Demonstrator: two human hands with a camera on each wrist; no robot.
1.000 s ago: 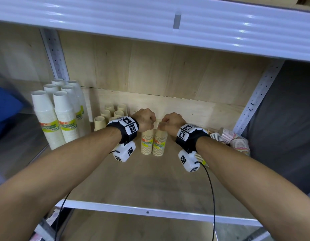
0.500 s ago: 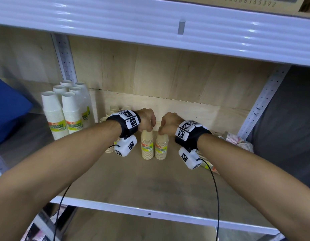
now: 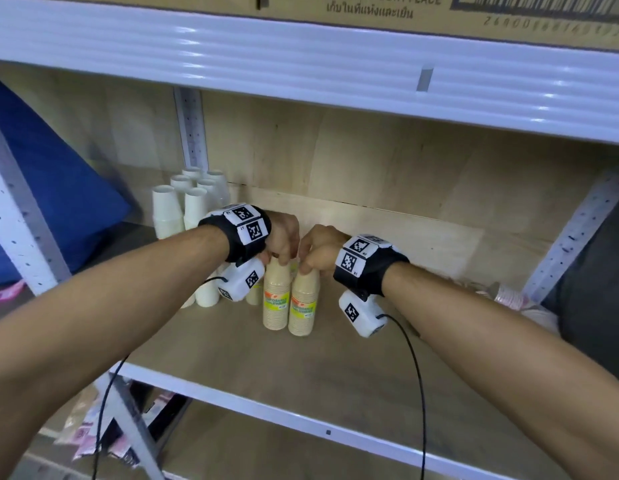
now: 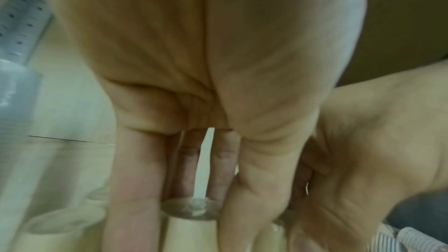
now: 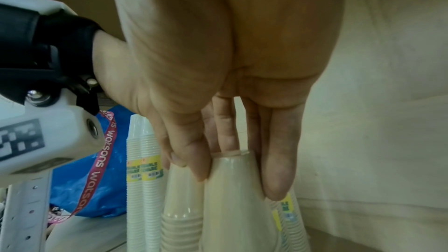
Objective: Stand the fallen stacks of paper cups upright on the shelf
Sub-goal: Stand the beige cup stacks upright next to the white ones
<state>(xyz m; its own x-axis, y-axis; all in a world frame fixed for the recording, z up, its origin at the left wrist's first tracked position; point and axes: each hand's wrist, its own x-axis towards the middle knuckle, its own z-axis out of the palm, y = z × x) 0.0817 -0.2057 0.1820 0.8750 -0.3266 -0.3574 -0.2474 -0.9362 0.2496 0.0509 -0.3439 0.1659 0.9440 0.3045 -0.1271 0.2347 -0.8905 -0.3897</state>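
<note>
Two tan cup stacks with green-and-orange labels stand upright side by side mid-shelf. My left hand [image 3: 282,259] pinches the top of the left tan stack [image 3: 276,299] from above, fingers curled round its top cup [image 4: 189,212]. My right hand [image 3: 306,268] pinches the top of the right tan stack [image 3: 304,306] in the same way, thumb and fingers on both sides of it [image 5: 232,198]. The two hands almost touch. Striped cup stacks [image 3: 509,296] lie fallen at the shelf's right end.
Tall white cup stacks [image 3: 169,213] stand at the back left, and short cream cups [image 3: 207,296] are partly hidden behind my left wrist. A blue bag [image 3: 58,202] sits beyond the left upright. The shelf board [image 3: 301,375] is bare in front, with a white beam [image 3: 301,74] overhead.
Both hands stay on the tops of the two tan stacks, which remain upright. My head has shifted, so the shelf sits differently in view.
</note>
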